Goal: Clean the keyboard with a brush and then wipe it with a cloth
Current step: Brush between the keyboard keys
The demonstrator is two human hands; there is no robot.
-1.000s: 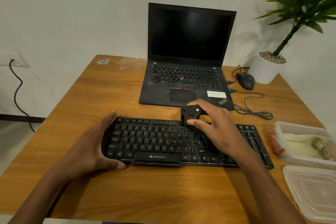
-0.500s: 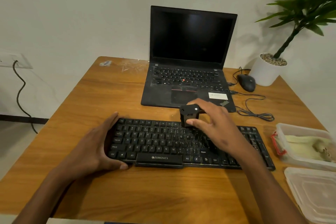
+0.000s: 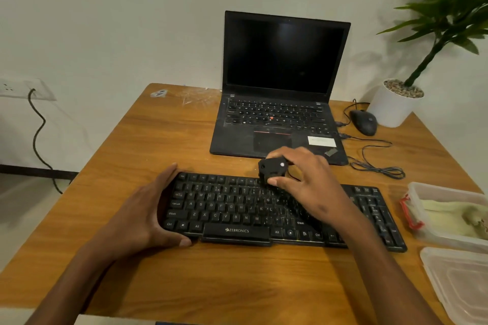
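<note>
From the head camera, looking down at the wooden table (image 3: 111, 266), a black keyboard (image 3: 237, 208) lies flat near the front edge, just in front of an open laptop (image 3: 282, 87).

The left hand (image 3: 142, 221) holds the keyboard's left end. Its fingers lie close together along the far edge and the thumb presses on the near edge, so the end sits between them.

The right hand (image 3: 303, 179) pinches a small black brush (image 3: 272, 167) between thumb and fingertips. The brush sits at the top row of keys, about the middle. I cannot see the bristles, so I cannot tell if they touch the keys.

I think the brushing part is going on, and the wiping comes later. A yellow cloth (image 3: 449, 216) waits in a clear plastic box (image 3: 422, 229) to the right, with its lid (image 3: 459, 285) lying beside it.

The keyboard looks light and stiff, and it may slide on the smooth wood. Holding it by one end is a good way to keep it from moving. The keys could pop off if pushed hard. The brush looks small and light, so a soft pinch on its body should be enough.
</note>
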